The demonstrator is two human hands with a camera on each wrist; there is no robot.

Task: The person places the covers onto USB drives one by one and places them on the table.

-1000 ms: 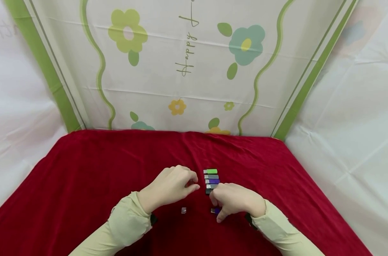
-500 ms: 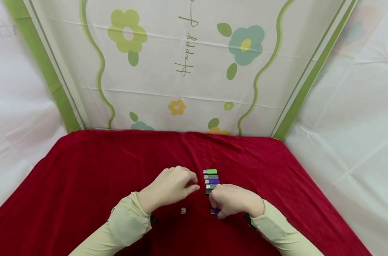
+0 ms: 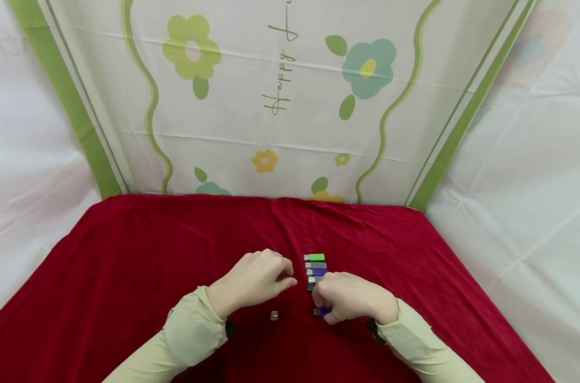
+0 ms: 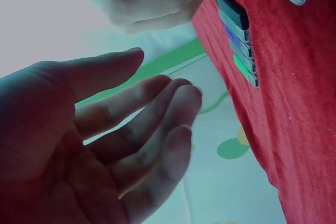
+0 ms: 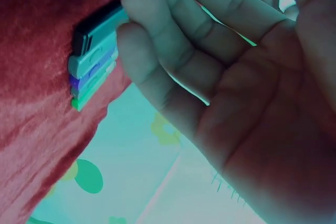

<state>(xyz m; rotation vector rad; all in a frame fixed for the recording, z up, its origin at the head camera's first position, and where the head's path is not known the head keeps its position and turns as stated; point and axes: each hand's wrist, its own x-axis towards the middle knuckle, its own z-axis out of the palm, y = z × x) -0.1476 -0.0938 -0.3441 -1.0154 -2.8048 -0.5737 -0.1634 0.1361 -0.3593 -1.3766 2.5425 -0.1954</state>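
My right hand pinches a purple USB stick between thumb and fingers. The stick's bare metal plug points left, and most of its body is hidden by the fingers. My left hand hovers to the left with relaxed, slightly bent fingers; its palm is bare in the left wrist view. A small clear cap lies on the red cloth between the two hands, nearer the front.
Beyond the right hand, several USB sticks lie in a neat row: a green one farthest, then a grey, a purple, another grey, and a black one nearest. Red cloth covers the table; white printed fabric walls it in.
The right thumb has come in against the purple stick, which has shifted slightly away from the front edge with the fingers. The left hand and the cap have stayed put.
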